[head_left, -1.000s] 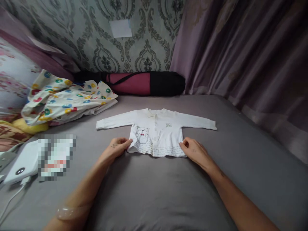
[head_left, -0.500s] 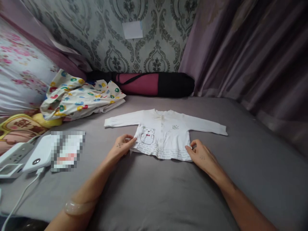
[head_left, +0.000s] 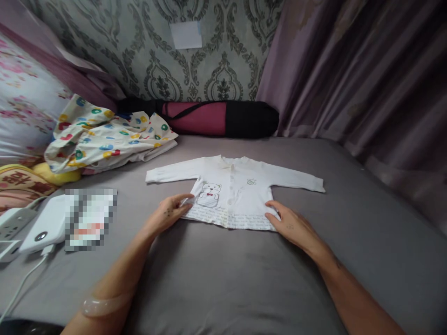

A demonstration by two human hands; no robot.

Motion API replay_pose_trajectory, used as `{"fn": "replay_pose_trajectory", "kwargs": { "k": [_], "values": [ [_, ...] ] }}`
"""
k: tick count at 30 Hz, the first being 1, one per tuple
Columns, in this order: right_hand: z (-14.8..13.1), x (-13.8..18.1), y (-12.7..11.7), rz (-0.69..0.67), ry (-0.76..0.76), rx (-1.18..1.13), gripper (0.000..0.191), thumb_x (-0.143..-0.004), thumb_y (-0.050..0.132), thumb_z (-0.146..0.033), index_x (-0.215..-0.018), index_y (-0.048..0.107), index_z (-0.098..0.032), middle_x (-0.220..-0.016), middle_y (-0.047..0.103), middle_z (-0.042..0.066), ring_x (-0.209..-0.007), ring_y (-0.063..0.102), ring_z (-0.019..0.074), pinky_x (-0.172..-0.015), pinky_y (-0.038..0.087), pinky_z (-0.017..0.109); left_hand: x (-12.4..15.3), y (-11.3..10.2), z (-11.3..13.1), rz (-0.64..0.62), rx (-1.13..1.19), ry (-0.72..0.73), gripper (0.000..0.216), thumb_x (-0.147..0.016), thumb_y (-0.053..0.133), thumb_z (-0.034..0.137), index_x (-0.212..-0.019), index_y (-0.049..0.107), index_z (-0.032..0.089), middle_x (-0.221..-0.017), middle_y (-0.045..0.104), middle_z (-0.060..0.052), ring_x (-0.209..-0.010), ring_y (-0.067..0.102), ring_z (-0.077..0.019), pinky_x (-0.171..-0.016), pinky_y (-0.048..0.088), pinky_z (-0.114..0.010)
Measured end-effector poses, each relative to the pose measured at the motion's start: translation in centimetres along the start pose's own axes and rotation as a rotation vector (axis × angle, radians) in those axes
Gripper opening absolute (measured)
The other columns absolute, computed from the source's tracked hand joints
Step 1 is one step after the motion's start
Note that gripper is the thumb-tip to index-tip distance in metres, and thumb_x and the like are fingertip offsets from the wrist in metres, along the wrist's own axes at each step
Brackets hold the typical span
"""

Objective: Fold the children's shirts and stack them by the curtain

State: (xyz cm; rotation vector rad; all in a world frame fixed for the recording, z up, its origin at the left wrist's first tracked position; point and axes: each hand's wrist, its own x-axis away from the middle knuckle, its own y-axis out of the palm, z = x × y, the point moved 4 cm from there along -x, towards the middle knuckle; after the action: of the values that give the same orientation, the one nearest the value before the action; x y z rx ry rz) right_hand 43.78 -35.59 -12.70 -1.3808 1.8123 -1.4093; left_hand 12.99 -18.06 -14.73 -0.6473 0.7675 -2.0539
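Note:
A small white baby shirt (head_left: 240,197) lies front up with its sleeves spread out to both sides. It has a bear print at left, a little bee print at right, a buttoned front and a band of printed lettering along the hem. My left hand (head_left: 171,211) pinches the left hem corner between thumb and fingers. At the opposite hem corner, my right hand (head_left: 288,222) grips the edge, its thumb and forefinger on the cloth; the other fingers are mostly hidden. The hem lies nearly straight between both hands.
The shirt rests on a grey bedsheet (head_left: 223,274). At left are a white power bank (head_left: 49,223) with a cable, a power strip (head_left: 16,225), a blurred-out packet (head_left: 91,218) and a patterned cloth (head_left: 111,139). A maroon-black long bag (head_left: 195,118) lies along the wall.
The shirt's hem has become flatter and straighter, with fewer wrinkles across the front. Both hands stay at its lower corners. The whole view has shifted slightly, moving things a little left.

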Motion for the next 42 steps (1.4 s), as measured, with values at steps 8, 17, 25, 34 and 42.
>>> {"fn": "replay_pose_trajectory", "kwargs": {
  "k": [8,17,25,34,42],
  "values": [
    [0.7,0.7,-0.7,-0.090,-0.041,0.112,0.049,-0.090,0.045,-0.043,-0.137,0.049,-0.029,-0.098,0.071,0.005,-0.081,0.066,0.0228,-0.064,0.041,0.028,0.2,-0.2,-0.2,-0.059,-0.026,0.004,0.058,-0.079,0.050,0.057,-0.117,0.066,0.015,-0.061,0.039,0.005,-0.057,0.037,-0.0115,-0.054,0.028,-0.023],
    [-4.5,-0.1,-0.2,0.124,-0.373,0.388,0.045,-0.099,0.032,-0.036,-0.133,0.056,-0.019,-0.129,0.061,0.014,-0.119,0.056,0.0275,-0.098,0.042,0.041,0.6,-0.2,0.3,-0.039,-0.112,0.019,0.057,-0.080,0.052,0.059,-0.121,0.064,0.020,-0.067,0.046,0.003,-0.063,0.045,-0.0146,-0.060,0.032,-0.025],
    [-6.1,-4.0,5.0,-0.060,-0.528,0.264,0.070,-0.099,0.013,-0.054,-0.154,0.018,-0.012,-0.160,0.009,0.012,-0.148,0.003,0.0257,-0.119,0.006,0.049,0.6,0.1,-0.3,-0.068,-0.089,0.038,0.054,-0.081,0.051,0.055,-0.121,0.061,0.020,-0.067,0.043,0.004,-0.061,0.042,-0.0140,-0.058,0.030,-0.025],
    [-5.8,-12.6,3.4,0.025,-0.316,0.246,0.075,-0.096,0.015,-0.059,-0.153,0.019,-0.010,-0.160,0.011,0.016,-0.147,0.005,0.0293,-0.117,0.005,0.053,0.6,0.2,-0.3,-0.073,-0.055,0.028,0.052,-0.080,0.053,0.055,-0.119,0.061,0.021,-0.067,0.044,0.004,-0.062,0.043,-0.0146,-0.057,0.030,-0.025],
    [-4.9,-17.3,2.2,0.152,-0.227,0.297,0.068,-0.099,0.015,-0.052,-0.152,0.022,-0.011,-0.158,0.019,0.017,-0.146,0.014,0.0292,-0.117,0.005,0.050,0.4,0.2,-0.3,-0.099,-0.051,0.041,0.053,-0.081,0.051,0.055,-0.119,0.060,0.019,-0.066,0.042,0.005,-0.061,0.042,-0.0135,-0.057,0.030,-0.024]
  ]
}}
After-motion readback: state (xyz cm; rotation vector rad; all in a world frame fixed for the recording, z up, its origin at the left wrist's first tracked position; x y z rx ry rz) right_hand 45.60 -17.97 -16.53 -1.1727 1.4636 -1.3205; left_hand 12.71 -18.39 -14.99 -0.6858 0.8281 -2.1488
